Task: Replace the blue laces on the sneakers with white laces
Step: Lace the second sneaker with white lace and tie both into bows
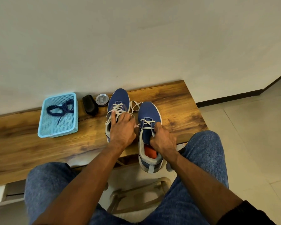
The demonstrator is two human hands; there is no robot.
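Two blue sneakers stand side by side on the wooden bench (177,101), toes toward the wall. The left sneaker (118,99) carries white laces over most of its eyelets. My left hand (122,129) lies on its tongue with the fingers curled around the white lace (116,109). The right sneaker (148,112) has white lace only through its lower eyelets. My right hand (163,140) grips its tongue and lace at the opening, above an orange insole (150,153). Loose white lace ends (135,105) loop between the shoes. The blue laces (61,109) lie in a light blue basket (44,129).
A black brush (89,104) and a round silver tin (102,99) sit between the basket and the left sneaker, near the wall. My knees in jeans flank a pale stool (136,192) below the bench edge. Tiled floor lies to the right.
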